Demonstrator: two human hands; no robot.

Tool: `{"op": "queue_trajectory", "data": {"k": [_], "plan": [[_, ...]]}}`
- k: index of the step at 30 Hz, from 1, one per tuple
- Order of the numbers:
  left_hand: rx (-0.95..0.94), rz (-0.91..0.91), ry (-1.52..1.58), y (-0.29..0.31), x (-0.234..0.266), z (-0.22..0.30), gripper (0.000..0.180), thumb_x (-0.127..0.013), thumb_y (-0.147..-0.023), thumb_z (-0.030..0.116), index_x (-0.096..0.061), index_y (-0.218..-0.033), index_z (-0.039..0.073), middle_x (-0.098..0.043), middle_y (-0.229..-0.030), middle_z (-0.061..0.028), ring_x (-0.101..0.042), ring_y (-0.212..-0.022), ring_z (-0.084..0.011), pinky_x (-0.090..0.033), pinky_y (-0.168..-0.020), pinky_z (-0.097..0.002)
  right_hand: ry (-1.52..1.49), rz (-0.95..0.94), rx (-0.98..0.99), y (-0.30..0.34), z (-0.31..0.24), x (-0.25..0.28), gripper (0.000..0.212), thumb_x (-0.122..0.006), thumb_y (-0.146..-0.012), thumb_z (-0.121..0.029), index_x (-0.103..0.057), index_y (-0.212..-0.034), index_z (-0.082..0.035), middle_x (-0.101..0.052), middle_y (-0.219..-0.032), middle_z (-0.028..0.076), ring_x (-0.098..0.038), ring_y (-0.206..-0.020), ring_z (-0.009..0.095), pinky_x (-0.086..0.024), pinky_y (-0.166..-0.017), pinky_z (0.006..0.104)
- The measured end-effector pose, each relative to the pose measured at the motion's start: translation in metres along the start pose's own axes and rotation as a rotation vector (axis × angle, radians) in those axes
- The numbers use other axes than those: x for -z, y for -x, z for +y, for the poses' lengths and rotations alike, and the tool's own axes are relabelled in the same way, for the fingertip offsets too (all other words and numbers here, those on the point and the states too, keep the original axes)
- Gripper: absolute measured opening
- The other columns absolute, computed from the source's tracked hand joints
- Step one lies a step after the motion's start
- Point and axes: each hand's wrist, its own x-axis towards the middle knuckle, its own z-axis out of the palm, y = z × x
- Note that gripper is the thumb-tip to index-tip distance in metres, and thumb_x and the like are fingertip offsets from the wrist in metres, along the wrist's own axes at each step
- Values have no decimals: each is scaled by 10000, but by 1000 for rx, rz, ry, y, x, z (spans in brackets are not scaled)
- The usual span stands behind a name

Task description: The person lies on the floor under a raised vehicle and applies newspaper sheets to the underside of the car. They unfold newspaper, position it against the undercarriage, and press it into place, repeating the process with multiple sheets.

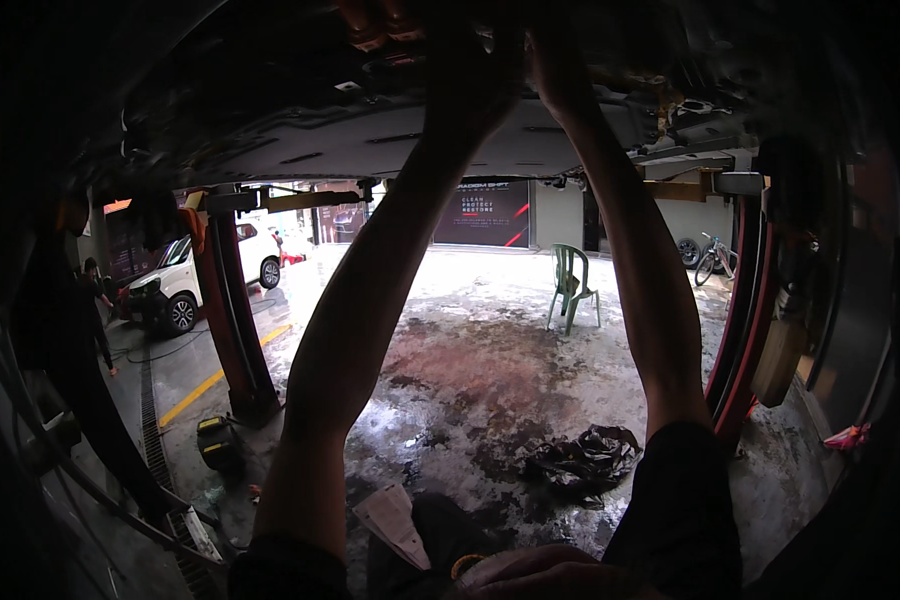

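Both my arms reach straight up to the dark underside of a raised car (390,150). My left hand (475,80) and my right hand (558,75) are close together against the underbody, near the top edge of the view. Deep shadow covers the fingers, so whatever they touch or hold cannot be made out. To the left of the hands, reddish-brown rounded parts (365,25) show under the car. A grey flat panel (370,140) spans the underbody beyond my wrists.
Red lift posts (232,320) (745,320) stand on both sides. A green plastic chair (568,285) is ahead, and crumpled black plastic (590,462) lies on the stained floor. At left are a white car (175,285), a person (95,300) and a black-and-yellow case (218,445). A bicycle (712,260) stands far right.
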Motion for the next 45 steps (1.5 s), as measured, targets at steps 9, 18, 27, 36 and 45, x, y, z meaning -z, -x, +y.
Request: {"op": "queue_trajectory", "data": {"k": [9,18,27,36,45], "plan": [[150,34,482,-1,-8,-23,763,-586,-1027,464,-326,-1557,-18,-507,-1462,-323,-477,-1405,-430,-385,-1132,-439,-90,-34,-234,6,21,-7,452,-464,-1066,-318,-570,-1387,-17,-598,-1360,147,-575,-1230,228,-471,-1024,374],[152,114,481,-20,-30,-37,460,-684,-978,382,-620,-1232,3,-730,-1023,-114,-697,-950,-275,-536,-847,-406,3,-99,-160,13,50,12,416,-528,-1064,-297,-570,-1401,-57,-603,-1338,125,-607,-1180,205,-524,-927,356],[218,-21,972,-35,-32,-52,284,-651,-972,202,-638,-1211,50,-670,-1066,-51,-621,-992,-151,-490,-912,-339,-300,-106,-122,-13,-4,12,425,-515,-1014,-258,-625,-1372,-58,-655,-1281,51,-576,-1202,161,-429,-1045,326],[165,13,642,-33,-7,-43,330,-604,-989,231,-616,-1252,31,-642,-1192,-95,-588,-1109,-190,-457,-962,-370,204,-218,-32,-27,-25,21,319,-536,-1045,-253,-684,-1245,-52,-727,-1183,135,-655,-1155,277,-474,-1017,396],[263,8,814,-25,-7,-43,429,-462,-1086,386,-614,-1242,17,-609,-1166,-74,-550,-1099,-179,-396,-1029,-340,744,-370,138,-61,-65,34,181,-657,-946,-169,-775,-1078,-135,-739,-981,193,-703,-899,402,-559,-826,481]]}}
